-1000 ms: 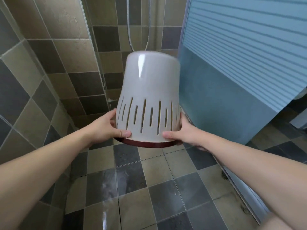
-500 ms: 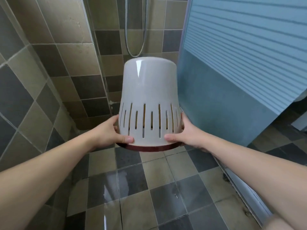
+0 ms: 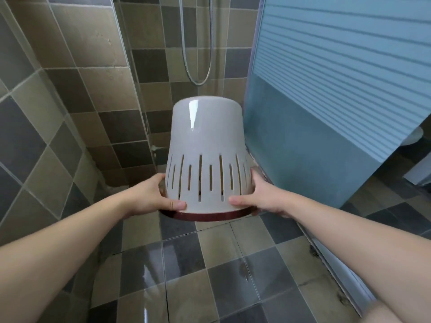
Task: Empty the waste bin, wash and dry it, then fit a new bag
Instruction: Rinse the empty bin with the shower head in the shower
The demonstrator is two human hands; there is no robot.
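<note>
between the two hands, the bin (image 3: 206, 157) is hanging upside down, clear of the wet floor (image 3: 186, 271). its closed base is pointing up and slightly away from the person; its dark red rim (image 3: 205, 216) is pointing down and a little back toward them. the long axis is therefore running near vertical, tilted a touch forward at the top.

left hand (image 3: 151, 197) is gripping the bin's left lower wall just above the rim, thumb lying across the front slots, fingers wrapping behind and out of sight. right hand (image 3: 263, 197) is gripping the opposite lower wall the same way, thumb on the front face. both hands are sitting level with each other, one each side; neither is nearer the bin than the other. the bin's body is rising above and just ahead of both hands, so all the weight is sitting above the grip.

no bag or waste is showing at the rim; the inside is hidden. the wall is showing a glossy highlight, which could be water or plain sheen; cannot tell which.

judgement: the bin looks emptied and is likely draining or being shaken out over the floor. drying and bagging are not yet done. the coming move probably calls for turning the mouth upward, a rotation about the line joining the two hands. risk: a wet wall slipping through the thumbs mid-turn.

hose (image 3: 198, 43) is hanging on the wall beyond the bin; blue panel (image 3: 326, 101) is standing beside the right hand.
</note>
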